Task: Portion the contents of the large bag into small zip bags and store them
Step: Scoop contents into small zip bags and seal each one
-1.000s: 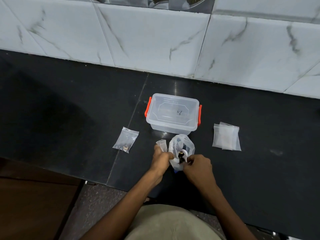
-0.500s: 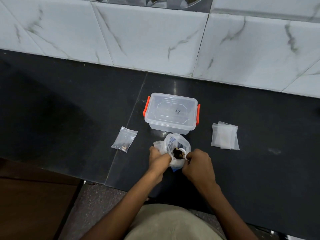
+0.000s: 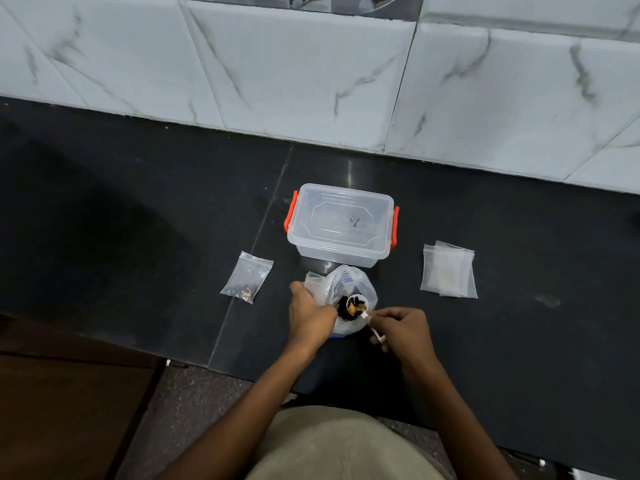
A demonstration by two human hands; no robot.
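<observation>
The large clear bag (image 3: 349, 282) with blue print stands open on the black counter just in front of me, dark and yellowish pieces showing in its mouth. My left hand (image 3: 310, 317) grips the bag's left edge together with a small empty zip bag (image 3: 313, 279). My right hand (image 3: 403, 329) pinches the handle of a small white scoop (image 3: 356, 303), whose bowl sits in the bag's mouth loaded with pieces. A filled small zip bag (image 3: 247, 277) lies to the left.
A clear lidded storage box (image 3: 341, 223) with orange latches stands behind the bag. A stack of empty zip bags (image 3: 448, 270) lies to the right. The counter's front edge (image 3: 104, 336) runs close below my hands; a marble-tiled wall (image 3: 311, 74) rises behind.
The scoop's bowl has risen in the bag's mouth and now shows a load of pieces. My right hand has drawn back to the right along the handle. The left hand keeps its hold.
</observation>
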